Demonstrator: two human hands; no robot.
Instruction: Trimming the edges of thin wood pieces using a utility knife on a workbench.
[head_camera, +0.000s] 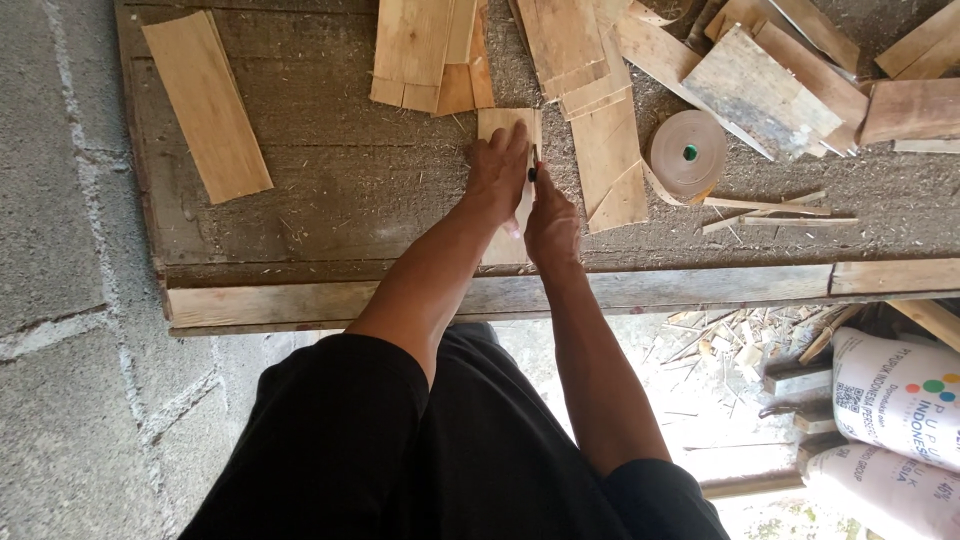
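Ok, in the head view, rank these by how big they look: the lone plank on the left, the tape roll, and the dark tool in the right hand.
1. lone plank, clearly the largest.
2. tape roll, mid-sized.
3. dark tool at the right hand, smallest, though mostly hidden.
All lie on the same bench top, so nearness hardly skews this.

bare bench (330, 190) left of the hands; plank pile (600, 90), tape roll (688, 152) right
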